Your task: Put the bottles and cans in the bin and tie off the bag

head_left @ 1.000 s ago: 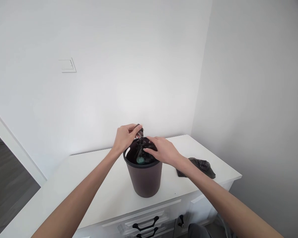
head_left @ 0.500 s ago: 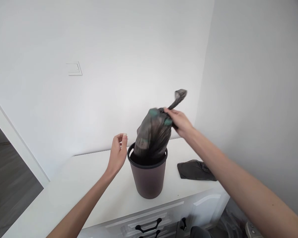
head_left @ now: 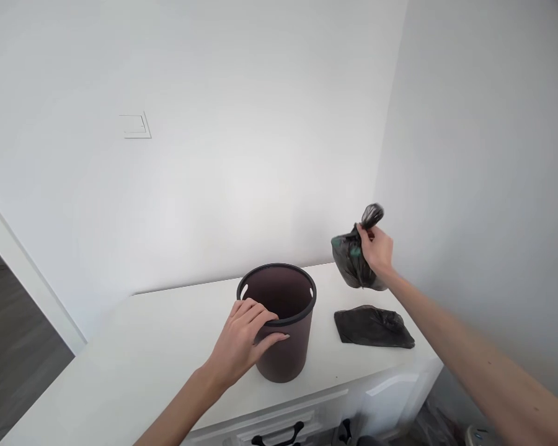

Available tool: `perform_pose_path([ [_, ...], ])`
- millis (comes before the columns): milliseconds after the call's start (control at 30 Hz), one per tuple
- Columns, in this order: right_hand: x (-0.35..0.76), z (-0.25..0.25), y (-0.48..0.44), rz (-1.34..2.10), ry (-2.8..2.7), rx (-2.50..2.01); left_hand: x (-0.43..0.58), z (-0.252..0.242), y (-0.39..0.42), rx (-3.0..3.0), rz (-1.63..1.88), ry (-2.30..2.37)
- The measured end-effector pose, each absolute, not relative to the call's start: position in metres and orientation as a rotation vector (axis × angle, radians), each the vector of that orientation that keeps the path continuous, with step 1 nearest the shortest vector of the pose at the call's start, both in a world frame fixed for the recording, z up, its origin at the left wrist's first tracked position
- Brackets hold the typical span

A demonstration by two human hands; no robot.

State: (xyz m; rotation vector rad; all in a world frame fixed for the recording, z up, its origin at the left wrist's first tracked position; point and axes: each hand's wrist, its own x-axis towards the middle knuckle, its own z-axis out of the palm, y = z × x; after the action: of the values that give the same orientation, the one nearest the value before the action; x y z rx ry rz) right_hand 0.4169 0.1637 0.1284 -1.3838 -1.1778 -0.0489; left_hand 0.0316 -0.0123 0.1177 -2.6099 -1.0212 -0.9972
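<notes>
A dark brown trash can (head_left: 286,356) with a black rim and side handle holes stands upright on the white dresser top; no bag shows inside it. My left hand (head_left: 244,337) is at its near left rim, fingers over the edge and thumb along the outer wall. To the right, my right hand (head_left: 376,249) grips the gathered neck of a filled black garbage bag (head_left: 351,263), with green patches showing near its top. The bag's bottom is close to the dresser top; whether it touches I cannot tell. Below it lies a folded black plastic bag (head_left: 372,327).
The white dresser (head_left: 181,347) stands against the wall, with black drawer handles (head_left: 279,435) at its front. A light switch (head_left: 136,126) is on the wall. Clear plastic (head_left: 430,424) lies low at the right, and a door frame (head_left: 32,272) is at left.
My right hand has lifted the filled garbage bag out of the trash can and carried it right and down. My left hand has moved from beside the can onto its rim.
</notes>
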Motion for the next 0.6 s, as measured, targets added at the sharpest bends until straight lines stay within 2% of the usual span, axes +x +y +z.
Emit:
perform_pose_path([
  [100, 0.409, 0.074, 0.175, -0.151, -1.351, -1.699, 0.03, 0.118, -0.013, -2.581, -1.03, -1.083],
  [300, 0.381, -0.001, 0.182, 0.013, -1.487, -1.844, 0.015, 0.123, -0.006, -2.528, -0.975, -1.168],
  [600, 0.366, -0.037, 0.175, 0.144, -1.57, -1.869, 0.004, 0.121, -0.004, -2.48, -0.874, -1.255],
])
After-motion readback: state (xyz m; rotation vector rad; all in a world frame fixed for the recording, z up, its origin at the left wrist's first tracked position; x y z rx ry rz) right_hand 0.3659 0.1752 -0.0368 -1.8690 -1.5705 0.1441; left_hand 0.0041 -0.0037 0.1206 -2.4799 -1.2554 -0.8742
